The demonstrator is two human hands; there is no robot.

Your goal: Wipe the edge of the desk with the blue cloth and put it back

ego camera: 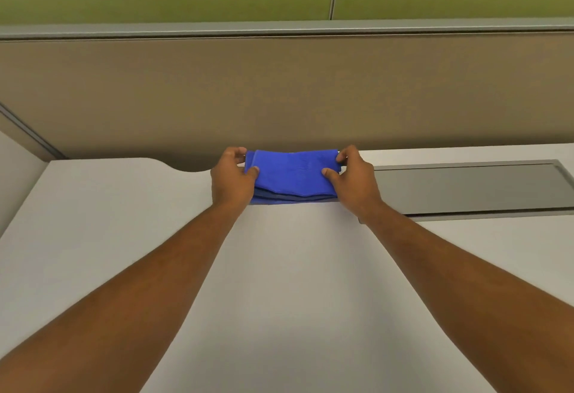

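Hands (233, 180) (354, 180) gripping crosswise blue cloth (293, 175)

Both bare forearms reach forward and converge, the left hand (233, 180) and the right hand (352, 179) facing each other palms inward, each with thumb on top and fingers curled over the far side, pinching opposite ends of the folded blue cloth (292, 175).

- Blue cloth (293, 176): folded in several layers, bright blue, lying at the desk's far edge.
- Desk (279, 268): pale grey, flat top; far edge has a curved notch.
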